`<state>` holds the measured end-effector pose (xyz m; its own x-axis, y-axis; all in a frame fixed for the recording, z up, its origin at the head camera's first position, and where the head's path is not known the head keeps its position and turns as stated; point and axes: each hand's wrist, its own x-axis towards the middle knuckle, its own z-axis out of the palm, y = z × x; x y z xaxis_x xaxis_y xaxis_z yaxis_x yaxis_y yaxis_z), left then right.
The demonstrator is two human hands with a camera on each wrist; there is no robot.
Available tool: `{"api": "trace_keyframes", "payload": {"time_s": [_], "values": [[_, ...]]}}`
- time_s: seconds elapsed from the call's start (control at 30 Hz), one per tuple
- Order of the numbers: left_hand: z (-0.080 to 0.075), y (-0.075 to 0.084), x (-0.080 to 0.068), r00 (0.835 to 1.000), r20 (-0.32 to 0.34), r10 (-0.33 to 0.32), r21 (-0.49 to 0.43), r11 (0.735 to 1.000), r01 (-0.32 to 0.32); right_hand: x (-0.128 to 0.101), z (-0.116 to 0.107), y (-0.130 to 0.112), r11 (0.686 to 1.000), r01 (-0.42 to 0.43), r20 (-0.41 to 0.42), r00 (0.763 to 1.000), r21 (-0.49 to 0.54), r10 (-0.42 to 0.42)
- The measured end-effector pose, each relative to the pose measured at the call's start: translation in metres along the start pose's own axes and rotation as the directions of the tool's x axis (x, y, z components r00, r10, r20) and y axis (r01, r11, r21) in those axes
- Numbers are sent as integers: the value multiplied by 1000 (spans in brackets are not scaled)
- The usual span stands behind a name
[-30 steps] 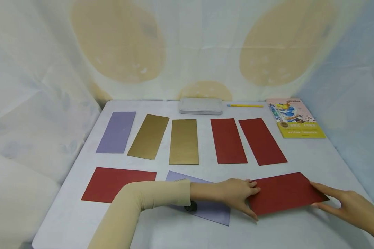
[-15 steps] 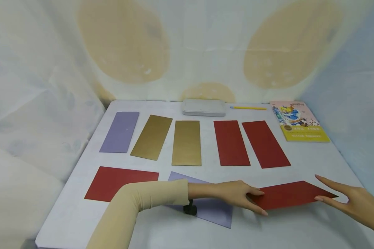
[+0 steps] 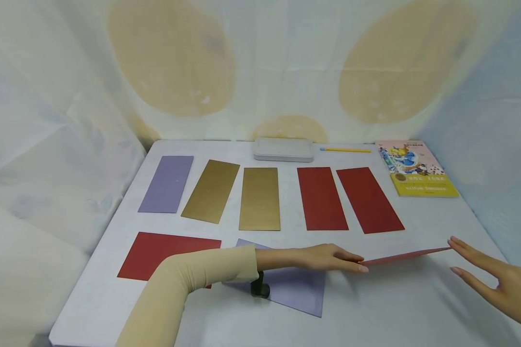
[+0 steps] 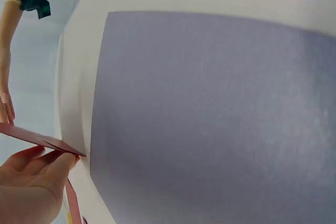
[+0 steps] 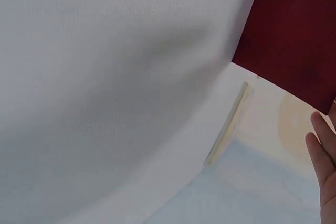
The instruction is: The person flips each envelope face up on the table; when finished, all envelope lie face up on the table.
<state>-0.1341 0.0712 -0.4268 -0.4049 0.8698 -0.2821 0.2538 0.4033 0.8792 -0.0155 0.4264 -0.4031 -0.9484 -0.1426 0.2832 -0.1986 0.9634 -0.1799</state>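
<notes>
My left hand (image 3: pixel 330 258) pinches the left end of a red envelope (image 3: pixel 408 255), thumb above and fingers below. The envelope is lifted off the white table (image 3: pixel 417 308) and shows almost edge-on as a thin red line. In the left wrist view its edge (image 4: pixel 37 137) lies over my left hand's fingertips (image 4: pixel 58 163). My right hand (image 3: pixel 490 274) hovers at the envelope's right end, fingers straight and spread, holding nothing. A purple envelope (image 3: pixel 295 289) lies flat under my left forearm and fills the left wrist view (image 4: pixel 210 119).
Along the back lie a purple envelope (image 3: pixel 167 183), two gold ones (image 3: pixel 211 191) (image 3: pixel 260 198) and two red ones (image 3: pixel 322 198) (image 3: pixel 369 200). Another red envelope (image 3: pixel 156 253) lies front left. A grey case (image 3: pixel 283 149), a yellow pencil (image 3: pixel 345 150) and a book (image 3: pixel 417 168) sit at the far edge.
The red envelope lay flat under both hands; my left hand has raised it until it shows edge-on. My right hand has let go and drawn back to the right.
</notes>
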Motion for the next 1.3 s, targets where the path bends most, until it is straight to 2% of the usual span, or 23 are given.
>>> {"api": "trace_keyframes", "payload": {"time_s": [0.07,0.1,0.17,0.2,0.23,0.27,0.3,0.37,0.4,0.43,0.5,0.6,0.77,0.83,0.97,1.07,1.3], "values": [[-1,-1,0,999,-28,20,-4,1000,-20,3,1,0,999,44,-38,998,-12,-44],[-2,-2,0,998,-43,54,-3,999,-54,6,2,1,998,67,-57,996,-17,-68],[-5,-4,-1,984,-79,162,73,985,-156,11,4,1,995,101,-75,992,-17,-102],[-6,-6,0,967,-89,240,158,962,-224,13,4,2,994,111,-88,990,-16,-112],[-9,-7,1,942,-94,323,260,921,-290,16,5,2,993,114,-79,990,-26,-115],[-11,-9,2,911,-87,402,364,864,-347,18,5,2,993,115,-72,990,-28,-117],[-14,-10,3,872,-74,484,462,792,-400,21,6,3,993,116,-61,991,-25,-117],[-19,-13,4,805,-36,593,618,646,-448,25,8,3,993,110,-33,993,-33,-111],[-22,-14,6,777,-16,629,652,596,-469,28,9,4,992,115,-21,993,-45,-116],[-23,-16,6,757,-2,653,663,568,-488,31,10,5,991,125,-14,992,-50,-126],[-26,-19,8,732,7,681,665,544,-512,36,14,8,989,142,-19,990,-51,-143],[-28,-24,12,707,-9,707,669,530,-521,43,18,13,983,180,-61,981,-42,-182],[-31,-27,14,690,-54,722,729,501,-467,53,27,18,979,202,-110,973,-6,-201],[-32,-28,15,688,-78,721,738,506,-447,55,30,18,980,197,-117,974,7,-194],[-35,-31,18,689,-141,711,704,561,-435,60,35,18,985,173,-93,981,14,-171],[-37,-32,19,710,-181,680,679,609,-410,62,36,19,986,168,-63,984,24,-166],[-34,-32,20,792,-242,561,606,725,-328,58,40,24,974,222,-55,974,36,-220]]}}
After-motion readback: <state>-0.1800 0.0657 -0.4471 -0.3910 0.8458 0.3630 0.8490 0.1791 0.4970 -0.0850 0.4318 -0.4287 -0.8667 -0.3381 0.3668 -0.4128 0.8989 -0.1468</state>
